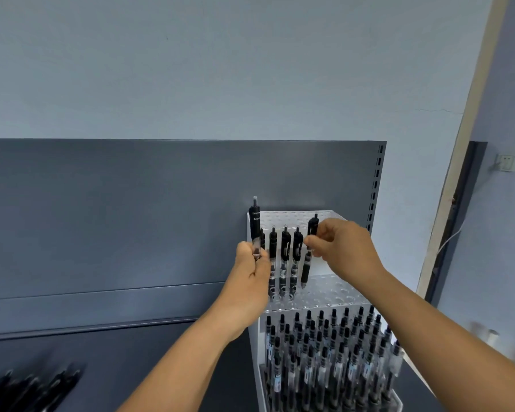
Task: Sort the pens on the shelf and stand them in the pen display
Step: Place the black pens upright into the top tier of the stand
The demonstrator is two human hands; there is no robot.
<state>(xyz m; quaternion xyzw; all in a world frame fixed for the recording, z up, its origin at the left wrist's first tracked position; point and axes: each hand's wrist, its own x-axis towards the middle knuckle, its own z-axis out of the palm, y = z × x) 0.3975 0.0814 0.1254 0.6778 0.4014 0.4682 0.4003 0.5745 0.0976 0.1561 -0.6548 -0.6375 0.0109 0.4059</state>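
Observation:
A white tiered pen display (336, 292) stands on the dark shelf (149, 349) at the right. Its upper tier holds three black pens (284, 263) upright in holes. Its lower tier is packed with several black pens (330, 352). My left hand (252, 273) grips a black pen (254, 224) upright at the display's left edge. My right hand (344, 248) pinches another black pen (308, 254), which hangs nearly upright with its tip just above the upper tier's holes.
A blurred pile of loose black pens (30, 388) lies on the shelf at the bottom left. The grey back panel (131, 209) rises behind the shelf. A slotted upright (376, 179) and a wall lie to the right.

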